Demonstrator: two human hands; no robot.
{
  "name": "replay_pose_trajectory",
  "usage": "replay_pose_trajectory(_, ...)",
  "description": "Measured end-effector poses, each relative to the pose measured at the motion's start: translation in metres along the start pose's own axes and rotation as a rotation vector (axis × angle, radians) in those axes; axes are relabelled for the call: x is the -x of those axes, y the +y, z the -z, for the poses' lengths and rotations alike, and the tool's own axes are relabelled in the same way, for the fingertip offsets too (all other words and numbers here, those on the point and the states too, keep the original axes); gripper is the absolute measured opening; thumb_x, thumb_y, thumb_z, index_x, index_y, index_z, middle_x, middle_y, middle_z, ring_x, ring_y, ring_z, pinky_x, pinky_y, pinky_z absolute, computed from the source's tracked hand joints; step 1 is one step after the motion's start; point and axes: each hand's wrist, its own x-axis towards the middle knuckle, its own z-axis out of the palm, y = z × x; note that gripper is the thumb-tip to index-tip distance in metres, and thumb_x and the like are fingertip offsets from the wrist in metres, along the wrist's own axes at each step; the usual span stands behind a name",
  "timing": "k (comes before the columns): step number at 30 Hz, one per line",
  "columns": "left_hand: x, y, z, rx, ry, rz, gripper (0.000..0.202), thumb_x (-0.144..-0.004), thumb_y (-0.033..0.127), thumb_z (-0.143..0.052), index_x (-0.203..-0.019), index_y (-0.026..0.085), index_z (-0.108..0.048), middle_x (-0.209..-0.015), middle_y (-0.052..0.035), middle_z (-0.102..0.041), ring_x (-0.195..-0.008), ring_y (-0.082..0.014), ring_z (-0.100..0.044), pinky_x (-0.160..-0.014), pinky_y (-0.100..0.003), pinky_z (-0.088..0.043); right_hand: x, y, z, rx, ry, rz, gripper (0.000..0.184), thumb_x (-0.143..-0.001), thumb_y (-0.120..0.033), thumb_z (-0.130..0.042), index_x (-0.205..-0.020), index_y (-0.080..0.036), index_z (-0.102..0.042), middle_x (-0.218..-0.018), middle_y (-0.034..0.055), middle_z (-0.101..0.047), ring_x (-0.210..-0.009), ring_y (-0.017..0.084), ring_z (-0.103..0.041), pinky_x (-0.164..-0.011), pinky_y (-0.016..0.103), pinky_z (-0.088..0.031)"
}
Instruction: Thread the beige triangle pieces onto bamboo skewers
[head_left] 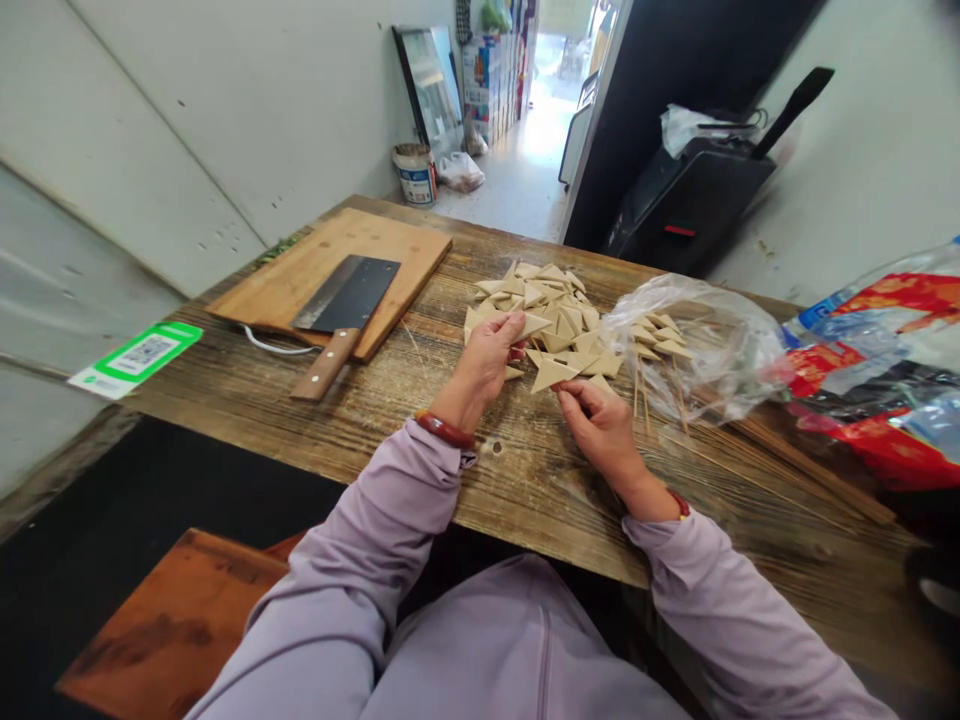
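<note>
A heap of folded tan paper triangles (559,295) lies on the wooden table, just beyond both hands. My left hand (484,362) is closed at the heap's left side, pinching a tan triangle (534,326) that points to the right. Near the front of the heap, my right hand (602,425) is closed in a pinch on another folded triangle (553,374). The two held pieces are apart. The right fingertips are partly hidden behind their piece.
A cleaver (349,290) rests on a wooden cutting board (409,240) at left, its handle overhanging. On the right are a clear plastic bag (720,340), thin wooden sticks (802,455) and a red printed plastic package (877,370). A green QR card (139,357) sits at the left edge.
</note>
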Motion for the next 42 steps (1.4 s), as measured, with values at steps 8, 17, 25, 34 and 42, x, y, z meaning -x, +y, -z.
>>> replay_pose_trajectory(8, -0.003, -0.005, -0.002, 0.026, -0.018, -0.053, 0.016, -0.084, 0.018, -0.068, -0.07, 0.013, -0.069, -0.062, 0.0009, -0.062, -0.053, -0.0049, -0.048, -0.052, -0.018, -0.036, 0.001, 0.002, -0.001, 0.054, 0.029, 0.049, 0.021, -0.091, -0.029, -0.053, -0.089, -0.022, -0.073, -0.085, 0.0061, -0.077, -0.076, 0.02, -0.071, -0.072, 0.031, -0.054)
replay_pose_trajectory(17, -0.001, -0.012, -0.002, -0.004, -0.043, -0.08, 0.019, -0.074, 0.031, -0.079, -0.071, 0.015, -0.07, -0.068, 0.0004, -0.067, -0.06, -0.0066, -0.053, -0.056, -0.019, -0.039, 0.0, -0.001, 0.0, 0.077, 0.023, 0.024, 0.021, -0.092, -0.03, -0.052, -0.088, -0.022, -0.072, -0.083, 0.0057, -0.076, -0.075, 0.02, -0.07, -0.072, 0.031, -0.053)
replay_pose_trajectory(25, 0.001, -0.014, -0.004, -0.028, -0.022, -0.084, 0.018, -0.075, 0.03, -0.079, -0.072, 0.015, -0.071, -0.07, -0.0006, -0.068, -0.062, -0.0073, -0.055, -0.055, -0.019, -0.039, -0.002, -0.003, -0.001, 0.084, 0.023, -0.006, 0.023, -0.092, -0.032, -0.052, -0.086, -0.022, -0.072, -0.081, 0.0053, -0.075, -0.073, 0.019, -0.068, -0.071, 0.031, -0.052)
replay_pose_trajectory(34, -0.001, -0.018, -0.003, -0.02, -0.053, -0.089, 0.017, -0.075, 0.03, -0.077, -0.072, 0.014, -0.072, -0.069, -0.0006, -0.068, -0.062, -0.0074, -0.054, -0.057, -0.02, -0.039, -0.003, -0.001, -0.001, 0.08, 0.025, 0.014, 0.022, -0.092, -0.031, -0.052, -0.086, -0.022, -0.071, -0.081, 0.0057, -0.075, -0.074, 0.02, -0.068, -0.072, 0.031, -0.05)
replay_pose_trajectory(42, 0.003, -0.018, -0.007, -0.022, -0.062, -0.061, 0.017, -0.077, 0.029, -0.077, -0.072, 0.015, -0.072, -0.069, -0.0007, -0.068, -0.061, -0.0067, -0.054, -0.058, -0.019, -0.04, -0.006, -0.002, -0.001, 0.106, 0.032, 0.014, 0.024, -0.092, -0.033, -0.051, -0.084, -0.022, -0.07, -0.079, 0.0052, -0.074, -0.071, 0.02, -0.067, -0.07, 0.031, -0.05)
